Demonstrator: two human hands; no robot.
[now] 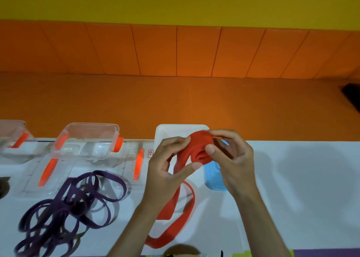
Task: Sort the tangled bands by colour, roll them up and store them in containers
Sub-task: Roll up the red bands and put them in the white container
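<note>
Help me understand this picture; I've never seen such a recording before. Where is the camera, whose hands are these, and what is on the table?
There is no machine here. A person wears one wide-angle camera on the head, looking forward and down, so the two arms coming up from the bottom edge are their own. The left hand and right hand both pinch a red band, partly rolled into a coil between the fingers. Its loose end hangs down to the table. To the left lies a tangle of purple bands. Behind it stand clear boxes with orange clips. Behind the hands is a white tub. A blue object lies beside it, partly hidden, so I cannot tell what it is.
</note>
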